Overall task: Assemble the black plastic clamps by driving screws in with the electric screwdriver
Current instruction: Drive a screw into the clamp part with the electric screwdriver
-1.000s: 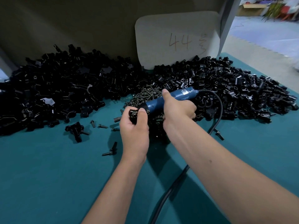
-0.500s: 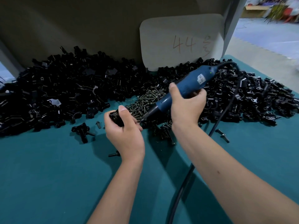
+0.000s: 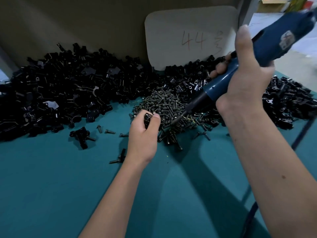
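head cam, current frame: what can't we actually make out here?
- Clamp in the left hand: mostly covered by fingers and thumb; screw seating unreadable.
- Electric screwdriver in the right hand: rear end motion-blurred and cut by the right edge; label illegible.
- Bit tip: lost against the screw pile; whether it carries a screw is unclear.
- Cord: partly behind the right forearm.

A small black clamp [image 3: 148, 118] sits pinched near the screw pile [image 3: 169, 107]; the blue electric screwdriver [image 3: 243, 69] slants down-left, bit tip among the screws.
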Motion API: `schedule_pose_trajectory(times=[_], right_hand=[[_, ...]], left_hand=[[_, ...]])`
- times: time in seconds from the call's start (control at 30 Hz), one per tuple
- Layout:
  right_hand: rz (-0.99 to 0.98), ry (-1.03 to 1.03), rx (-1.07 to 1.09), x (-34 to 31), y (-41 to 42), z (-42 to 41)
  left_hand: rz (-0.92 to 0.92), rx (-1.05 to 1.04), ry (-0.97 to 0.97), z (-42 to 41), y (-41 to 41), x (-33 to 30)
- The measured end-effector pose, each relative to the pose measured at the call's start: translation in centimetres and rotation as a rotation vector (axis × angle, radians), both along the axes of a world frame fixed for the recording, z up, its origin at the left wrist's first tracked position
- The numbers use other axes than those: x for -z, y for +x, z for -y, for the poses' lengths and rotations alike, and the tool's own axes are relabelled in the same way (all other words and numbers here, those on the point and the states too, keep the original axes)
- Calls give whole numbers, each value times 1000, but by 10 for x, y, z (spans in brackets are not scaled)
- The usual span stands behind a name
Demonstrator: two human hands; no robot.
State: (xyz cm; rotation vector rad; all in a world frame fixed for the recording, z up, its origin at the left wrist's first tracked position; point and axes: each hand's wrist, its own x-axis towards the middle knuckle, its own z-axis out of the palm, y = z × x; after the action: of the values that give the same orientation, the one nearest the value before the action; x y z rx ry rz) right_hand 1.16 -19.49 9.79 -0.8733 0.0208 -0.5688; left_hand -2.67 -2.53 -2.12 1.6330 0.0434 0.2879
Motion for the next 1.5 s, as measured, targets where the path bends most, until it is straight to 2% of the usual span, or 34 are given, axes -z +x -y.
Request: schedule_pose_trajectory(times=[0.13, 0.43, 0.73, 1.07, 1.5], right_hand=[[42, -22, 21, -6, 0, -2], [69, -70, -23, -10, 5, -10], [57, -83, -49, -11, 8, -10], [106, -167, -154, -14, 13, -19], [157, -149, -197, -8, 15, -19]], left_hand=[[13, 40, 91, 2, 0, 2], [-4, 70, 114, 1, 0, 4], [-10, 97, 99, 1, -3, 1], [-114, 82, 87, 0, -3, -3], [-88, 107, 42, -3, -2, -1]])
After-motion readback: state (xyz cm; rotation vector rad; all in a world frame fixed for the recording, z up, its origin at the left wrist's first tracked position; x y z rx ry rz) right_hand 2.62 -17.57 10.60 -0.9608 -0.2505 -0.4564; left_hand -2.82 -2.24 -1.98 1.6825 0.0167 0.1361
